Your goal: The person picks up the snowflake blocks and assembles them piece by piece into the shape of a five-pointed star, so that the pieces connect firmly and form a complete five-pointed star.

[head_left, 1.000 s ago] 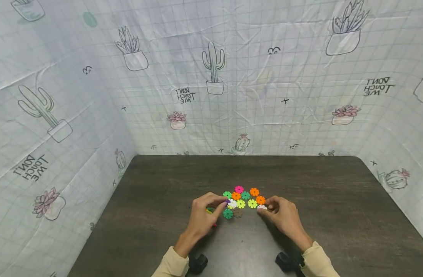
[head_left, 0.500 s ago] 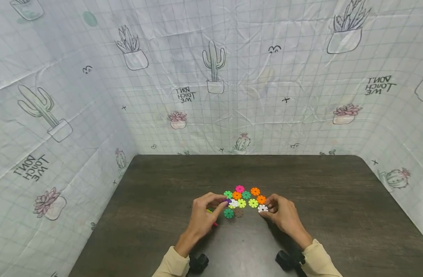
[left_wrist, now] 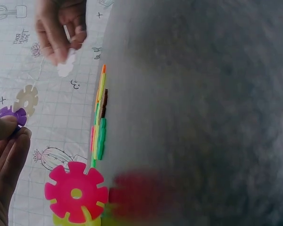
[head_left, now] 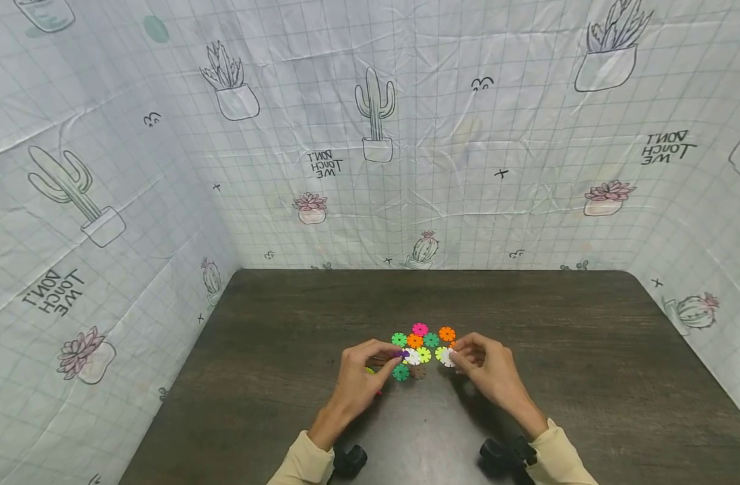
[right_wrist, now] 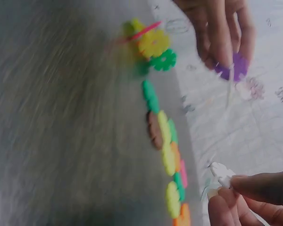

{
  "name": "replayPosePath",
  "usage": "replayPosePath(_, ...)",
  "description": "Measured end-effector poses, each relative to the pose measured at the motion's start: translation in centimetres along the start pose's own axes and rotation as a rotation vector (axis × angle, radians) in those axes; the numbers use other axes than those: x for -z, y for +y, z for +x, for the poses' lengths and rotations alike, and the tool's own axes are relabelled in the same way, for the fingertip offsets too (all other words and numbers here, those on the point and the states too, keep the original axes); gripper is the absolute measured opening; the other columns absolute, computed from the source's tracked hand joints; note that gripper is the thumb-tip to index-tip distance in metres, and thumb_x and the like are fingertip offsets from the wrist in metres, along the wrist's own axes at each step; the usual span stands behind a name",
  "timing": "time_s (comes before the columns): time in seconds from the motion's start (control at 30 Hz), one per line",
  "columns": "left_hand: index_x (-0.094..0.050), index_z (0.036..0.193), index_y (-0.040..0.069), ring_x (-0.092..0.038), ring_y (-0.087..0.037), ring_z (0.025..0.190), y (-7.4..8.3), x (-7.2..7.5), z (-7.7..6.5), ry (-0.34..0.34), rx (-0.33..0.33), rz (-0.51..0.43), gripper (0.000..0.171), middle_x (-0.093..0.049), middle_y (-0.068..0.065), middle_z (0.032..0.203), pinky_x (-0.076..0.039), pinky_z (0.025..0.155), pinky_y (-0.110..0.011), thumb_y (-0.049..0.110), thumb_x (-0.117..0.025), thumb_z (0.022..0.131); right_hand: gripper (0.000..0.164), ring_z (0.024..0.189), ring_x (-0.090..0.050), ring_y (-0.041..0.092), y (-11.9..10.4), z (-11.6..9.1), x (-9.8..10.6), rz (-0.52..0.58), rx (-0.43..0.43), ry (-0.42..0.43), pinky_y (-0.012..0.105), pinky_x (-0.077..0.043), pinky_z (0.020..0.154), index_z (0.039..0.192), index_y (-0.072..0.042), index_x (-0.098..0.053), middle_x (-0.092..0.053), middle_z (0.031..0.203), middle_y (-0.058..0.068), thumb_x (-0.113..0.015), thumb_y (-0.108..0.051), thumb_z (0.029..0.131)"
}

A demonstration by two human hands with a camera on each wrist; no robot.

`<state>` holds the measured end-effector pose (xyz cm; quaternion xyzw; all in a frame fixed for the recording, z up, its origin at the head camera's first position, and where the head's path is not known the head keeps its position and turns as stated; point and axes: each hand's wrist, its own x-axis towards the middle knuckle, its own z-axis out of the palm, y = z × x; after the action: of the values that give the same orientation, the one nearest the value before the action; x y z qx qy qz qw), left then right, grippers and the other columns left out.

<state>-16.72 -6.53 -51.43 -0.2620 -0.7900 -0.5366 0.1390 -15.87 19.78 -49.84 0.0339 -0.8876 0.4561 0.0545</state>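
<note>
My left hand (head_left: pixel 360 377) pinches a purple notched plastic disc (left_wrist: pixel 14 115) between thumb and fingers. Slotted into it is a white disc (head_left: pixel 413 357), seen edge-on in the right wrist view. To the right, my right hand (head_left: pixel 491 370) pinches another white notched disc (right_wrist: pixel 220 172) by its edge, raised above the table and apart from the joined pair. Behind and below both hands, loose discs lie flat: a pink one (head_left: pixel 420 329), a dark green one (head_left: pixel 400 372), a brown one (head_left: pixel 418 371), and several orange, yellow and green ones.
A small assembly of joined discs, with a pink disc (left_wrist: pixel 76 192) standing upright, a yellow disc (right_wrist: pixel 154 43) and a green disc (right_wrist: pixel 164 60), sits by the left hand, mostly covered by it in the head view. The dark wooden table (head_left: pixel 297 310) meets a patterned cloth (head_left: pixel 436 175) behind.
My right hand has moved left with the white disc, which now overlaps a yellow disc in the head view. The left hand keeps the purple and white pair almost in place.
</note>
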Motion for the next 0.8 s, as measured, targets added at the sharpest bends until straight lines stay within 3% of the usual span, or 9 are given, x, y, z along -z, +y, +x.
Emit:
replayPosePath(0.23,-0.079,0.105,0.015,-0.079,-0.015,0.086,0.0,-0.3,0.1,0.005,-0.020,-0.021,0.016,-0.080,-0.001,0.098,-0.064,0.077,-0.025,0.007,-0.080,0.092,0.011,0.069,-0.072,0.009,-1.8,-0.3,0.0,0.087,0.019,-0.010,0.027,-0.062,0.065,0.101,-0.005,-0.072,-0.077,0.089,0.009,-0.079,-0.009,0.093)
replayPosePath(0.57,-0.078,0.101,0.015,-0.078,-0.014,0.087,0.5,-0.6,-0.1,-0.018,0.007,-0.009,0.015,-0.079,0.002,0.097,-0.064,0.078,-0.026,0.006,-0.081,0.090,0.018,0.073,-0.076,0.019,-3.5,-0.8,-0.7,0.248,0.032,-0.069,0.035,-0.065,0.068,0.102,-0.002,-0.072,-0.077,0.092,0.014,-0.081,-0.013,0.092)
replayPosePath(0.8,-0.077,0.101,0.014,-0.077,-0.010,0.089,0.6,-0.9,-0.3,-0.041,-0.015,0.001,0.016,-0.079,0.001,0.097,-0.063,0.078,-0.023,0.004,-0.081,0.089,0.017,0.069,-0.075,0.015,-4.0,-1.1,-1.2,0.266,0.064,-0.091,0.034,-0.064,0.066,0.102,-0.003,-0.073,-0.078,0.089,0.012,-0.081,-0.013,0.091)
